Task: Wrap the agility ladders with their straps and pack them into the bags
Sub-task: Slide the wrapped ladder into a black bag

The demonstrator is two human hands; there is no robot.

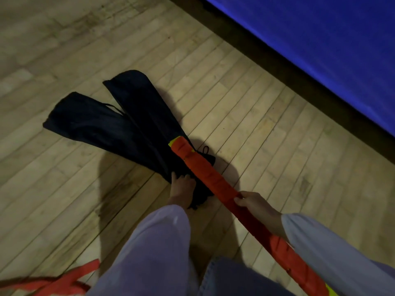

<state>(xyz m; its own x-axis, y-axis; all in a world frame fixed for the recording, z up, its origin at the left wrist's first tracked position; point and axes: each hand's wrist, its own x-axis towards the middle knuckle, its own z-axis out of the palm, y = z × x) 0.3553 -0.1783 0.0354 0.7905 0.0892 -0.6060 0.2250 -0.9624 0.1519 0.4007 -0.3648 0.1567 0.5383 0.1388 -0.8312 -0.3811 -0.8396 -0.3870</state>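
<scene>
Low over pale wooden plank floor (256,114), gripping mouth of long black fabric bag (145,116) with curled fingers of left hand (182,186), clasping strap-wrapped red agility ladder bundle (213,178) in right hand (254,202), tip above bag, apparently for sliding in.

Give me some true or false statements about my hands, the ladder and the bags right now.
The right hand grips the wrapped ladder. True.
The left hand rests flat on bare floor. False: it grips the near end of a black bag.
A second bag lies on the wooden floor. True.
The ladder is already inside a bag. False: it is wholly outside, held in the right hand.
</scene>
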